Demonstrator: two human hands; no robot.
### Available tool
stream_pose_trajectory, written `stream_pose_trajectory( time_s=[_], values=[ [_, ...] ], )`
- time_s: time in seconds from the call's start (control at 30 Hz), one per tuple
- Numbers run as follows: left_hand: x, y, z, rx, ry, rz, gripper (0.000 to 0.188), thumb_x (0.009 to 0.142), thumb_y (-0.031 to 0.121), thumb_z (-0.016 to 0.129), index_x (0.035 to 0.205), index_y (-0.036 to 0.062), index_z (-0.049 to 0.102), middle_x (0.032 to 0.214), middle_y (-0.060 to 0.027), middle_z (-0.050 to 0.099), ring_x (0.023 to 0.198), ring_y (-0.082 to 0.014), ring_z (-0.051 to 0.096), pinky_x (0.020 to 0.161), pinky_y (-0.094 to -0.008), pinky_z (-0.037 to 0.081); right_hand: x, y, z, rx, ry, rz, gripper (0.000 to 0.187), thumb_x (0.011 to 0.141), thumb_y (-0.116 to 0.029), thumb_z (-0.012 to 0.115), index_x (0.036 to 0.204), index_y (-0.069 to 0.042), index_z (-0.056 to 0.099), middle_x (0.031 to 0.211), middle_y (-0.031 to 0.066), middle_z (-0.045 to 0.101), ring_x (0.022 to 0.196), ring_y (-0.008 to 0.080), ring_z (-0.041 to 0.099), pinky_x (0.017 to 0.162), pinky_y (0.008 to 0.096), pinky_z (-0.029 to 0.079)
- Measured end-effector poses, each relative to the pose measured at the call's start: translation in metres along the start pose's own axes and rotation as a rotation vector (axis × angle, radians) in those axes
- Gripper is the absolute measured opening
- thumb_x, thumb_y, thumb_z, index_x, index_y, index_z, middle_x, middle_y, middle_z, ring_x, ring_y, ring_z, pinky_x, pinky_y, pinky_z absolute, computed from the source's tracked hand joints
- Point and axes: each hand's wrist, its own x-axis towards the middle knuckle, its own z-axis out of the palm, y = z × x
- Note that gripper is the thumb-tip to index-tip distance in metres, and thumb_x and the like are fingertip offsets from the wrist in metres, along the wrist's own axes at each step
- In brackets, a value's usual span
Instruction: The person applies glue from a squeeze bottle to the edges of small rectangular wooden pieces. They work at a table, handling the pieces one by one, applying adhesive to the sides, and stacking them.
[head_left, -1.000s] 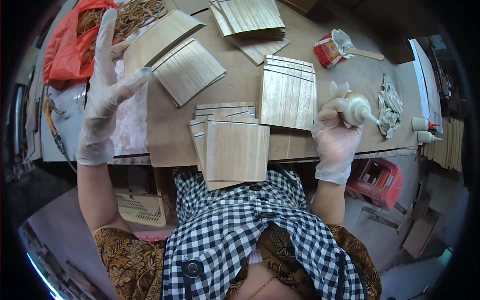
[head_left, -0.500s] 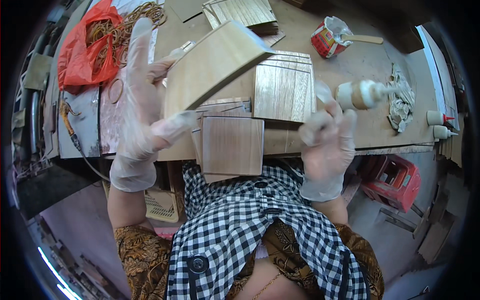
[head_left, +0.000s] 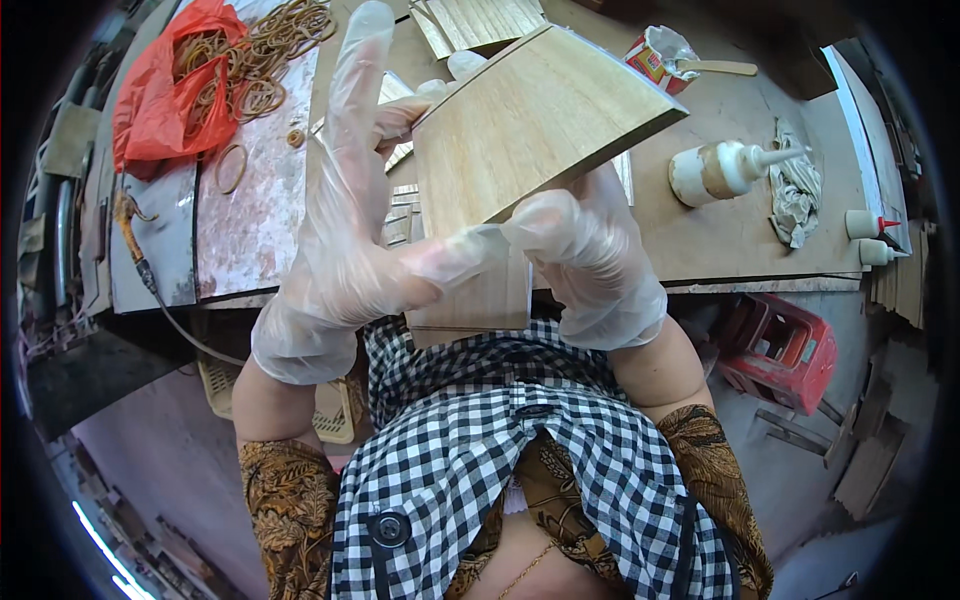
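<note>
A pale wooden panel (head_left: 545,110) is raised above the bench, tilted, with a dark lower edge. My left hand (head_left: 370,230), in a clear plastic glove, grips it at its left side, thumb along the near corner and index finger stretched up. Under the near edge is my gloved right hand (head_left: 590,250), its thumb at the panel's edge and its other fingers hidden behind the wood. Below them another wooden panel (head_left: 470,305) overhangs the front of the bench, partly covered by my hands. To the right a white glue bottle (head_left: 715,172) lies on its side, nozzle pointing right.
More grooved wooden panels (head_left: 480,22) are stacked at the back. A red bag (head_left: 165,120) with rubber bands (head_left: 270,50) is at the left, near a wooden-handled tool (head_left: 130,225). A small tub (head_left: 660,55), a crumpled cloth (head_left: 797,190) and a red stool (head_left: 780,350) are on the right.
The raised panel and my left hand have moved right. My right hand has left the glue bottle's side and come in under the panel. The bottle, blurred before, now lies still.
</note>
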Motion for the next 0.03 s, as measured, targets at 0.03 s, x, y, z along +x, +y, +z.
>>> stream_pose_trajectory(
  time_s=[0.03],
  values=[
    [0.0001,-0.0070,-0.0051,0.074,-0.018,0.054,0.120,0.064,0.030,0.082,0.153,0.0008,0.007,0.145,-0.0204,0.035,0.123,-0.0294,0.048,0.109,-0.0430,0.033,0.0002,0.0011,0.0011,-0.001,-0.004,0.005,0.092,0.072,-0.027,0.086,0.141,-0.003,0.031,0.131,0.0106,0.048,0.127,0.0218,0.045,0.111,0.0369,0.033]
  ],
)
